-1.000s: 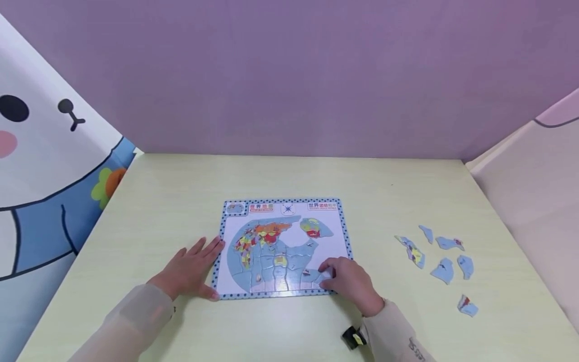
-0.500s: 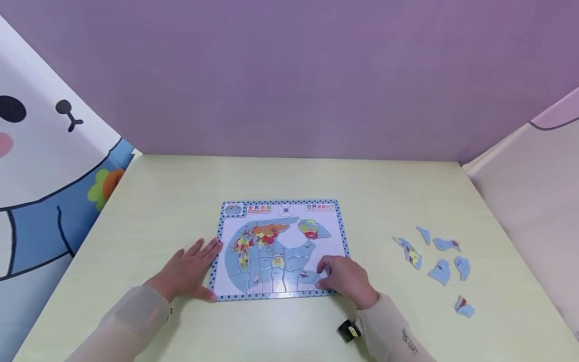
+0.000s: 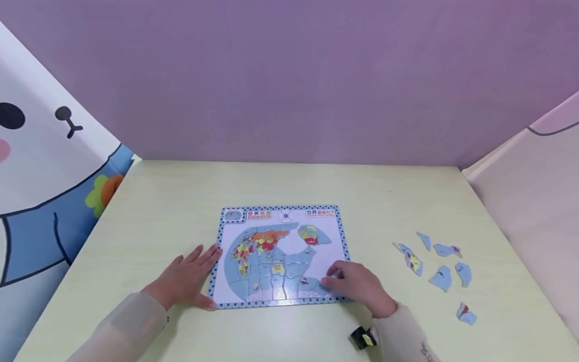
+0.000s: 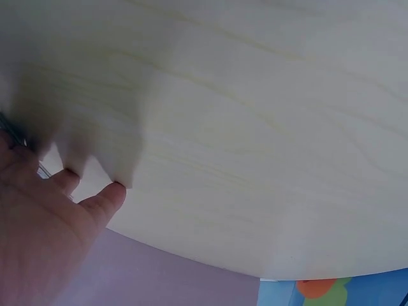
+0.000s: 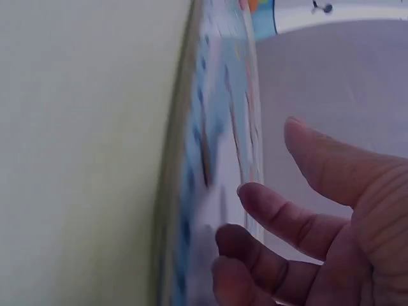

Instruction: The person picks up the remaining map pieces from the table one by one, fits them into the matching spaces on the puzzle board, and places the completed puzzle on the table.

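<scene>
A world map jigsaw board (image 3: 325, 251) with a dotted blue border lies on the table, much of its map filled with pieces. My left hand (image 3: 183, 281) is spread flat on the table, fingertips and thumb at the board's left edge; its fingers (image 4: 102, 204) also show in the left wrist view. My right hand (image 3: 357, 284) is over the board's lower right corner, beside a blue puzzle piece (image 3: 309, 285) set in the bottom row. In the right wrist view, thumb and bent fingers (image 5: 274, 213) stand apart with nothing between them.
Several loose puzzle pieces lie on the table to the right, among them a blue piece (image 3: 441, 278), a yellow-and-blue one (image 3: 410, 259) and a red-and-blue one (image 3: 466, 314). A small black object (image 3: 363, 338) is by the right cuff. A purple panel (image 3: 289, 80) rises behind the table.
My right hand has loosened from the blue piece at the lower right of the board and drawn slightly right. My left hand stays at the board's left edge.
</scene>
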